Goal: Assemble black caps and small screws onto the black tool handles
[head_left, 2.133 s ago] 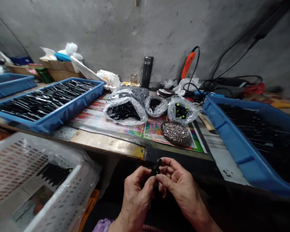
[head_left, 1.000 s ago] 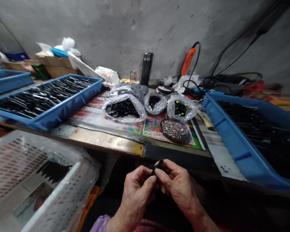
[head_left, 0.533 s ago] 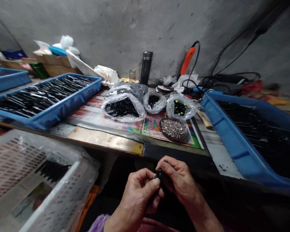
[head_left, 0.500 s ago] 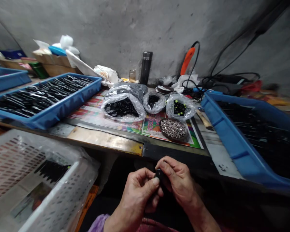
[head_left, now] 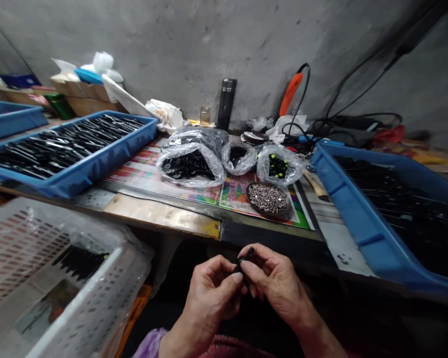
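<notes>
Just in front of the table edge, my left hand [head_left: 214, 293] and my right hand [head_left: 274, 278] meet with their fingers pinched around a small black part [head_left: 249, 254]. Its upper end sticks out between the right thumb and forefinger; fingers hide the rest. Beyond them on the table sits a round dish of small metal pins or rivets [head_left: 268, 198]. Behind the dish stand open plastic bags: one of black discs [head_left: 188, 165], one of small black pieces [head_left: 237, 156], and one of black pieces with yellow-green marks [head_left: 278, 165].
A blue tray of long black parts [head_left: 70, 186] lies at the left, another blue tray [head_left: 362, 233] at the right. A white basket [head_left: 85, 298] with black pieces inside stands lower left. Against the wall are a dark flask [head_left: 226, 104] and an orange-handled tool [head_left: 290, 94].
The black part has turned in my fingers, so its end now points up and to the right. My right fingers have shifted on it; my left hand has barely moved.
</notes>
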{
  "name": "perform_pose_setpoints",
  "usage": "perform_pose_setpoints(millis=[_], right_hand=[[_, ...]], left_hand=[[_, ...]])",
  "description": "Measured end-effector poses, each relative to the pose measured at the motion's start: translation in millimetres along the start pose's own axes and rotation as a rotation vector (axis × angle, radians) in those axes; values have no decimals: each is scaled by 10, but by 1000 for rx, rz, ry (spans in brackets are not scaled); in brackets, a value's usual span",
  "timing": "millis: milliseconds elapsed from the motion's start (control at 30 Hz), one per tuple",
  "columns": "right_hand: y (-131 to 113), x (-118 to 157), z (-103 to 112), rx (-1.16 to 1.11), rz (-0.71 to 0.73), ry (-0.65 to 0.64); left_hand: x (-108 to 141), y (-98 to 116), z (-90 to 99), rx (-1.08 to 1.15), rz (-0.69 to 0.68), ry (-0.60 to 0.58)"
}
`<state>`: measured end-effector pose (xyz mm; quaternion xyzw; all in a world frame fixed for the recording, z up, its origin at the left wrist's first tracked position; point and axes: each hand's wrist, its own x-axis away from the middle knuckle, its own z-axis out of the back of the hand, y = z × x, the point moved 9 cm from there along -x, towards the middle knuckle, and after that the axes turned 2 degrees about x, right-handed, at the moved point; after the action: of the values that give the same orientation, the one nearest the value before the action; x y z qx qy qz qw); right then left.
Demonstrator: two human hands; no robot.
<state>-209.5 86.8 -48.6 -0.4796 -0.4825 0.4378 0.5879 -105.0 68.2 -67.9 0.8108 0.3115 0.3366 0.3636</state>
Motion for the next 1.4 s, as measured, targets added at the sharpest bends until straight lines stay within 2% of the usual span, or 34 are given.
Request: perform_pose_setpoints(millis=[200,400,533,733,900,1033,1233,1400], right_hand=[[31,-6,-24,53,-6,-14],[-17,-22,58,-23,54,20],[9,-42,27,-115,55,-38],[-7,-19,113,38,117,157],[5,-32,48,-17,54,75],[-11,-24,15,-20,8,8],[-8,-4,-6,110,-11,37],[-14,-15,4,41,33,42]], left_hand=[[-16,-46,48,-15,0,39],[17,-31,-1,-38,51,-37],[58,-78,-65,0,118,-77],[38,-58,-38,6,82,-29],[-1,-31,15,-19,54,21],[-10,-8,7,-3,18,13],[-14,-21,32,-26,-6,29],[5,16,40,-45,-5,11]])
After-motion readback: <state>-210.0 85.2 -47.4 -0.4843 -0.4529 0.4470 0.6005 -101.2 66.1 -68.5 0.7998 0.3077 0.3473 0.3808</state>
